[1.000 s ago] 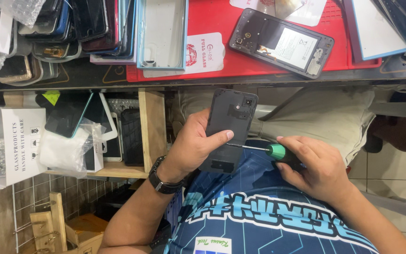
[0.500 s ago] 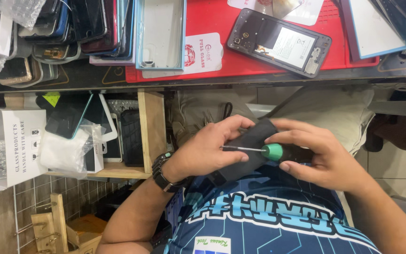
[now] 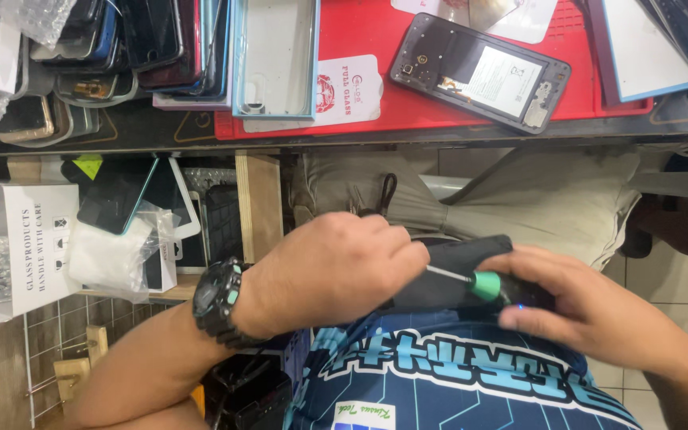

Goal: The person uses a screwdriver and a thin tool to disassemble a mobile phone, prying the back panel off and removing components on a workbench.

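Head view. Left hand wrapped over the near end of a dark smartphone, grip pressed shut around its edge, holding it flat against the lap so it cannot twist. Right hand pinched on a precision screwdriver with a green collar, thin shaft angled toward the left grip and tip resting on the phone's back, apparently to work a small screw. Black wristwatch just behind the left grip. Well above both grips, on the counter, a red mat carrying an opened phone with its back removed, parked out of the way; beside it a stack of phone cases. Left of the grips, a white cardboard box on a shelf.
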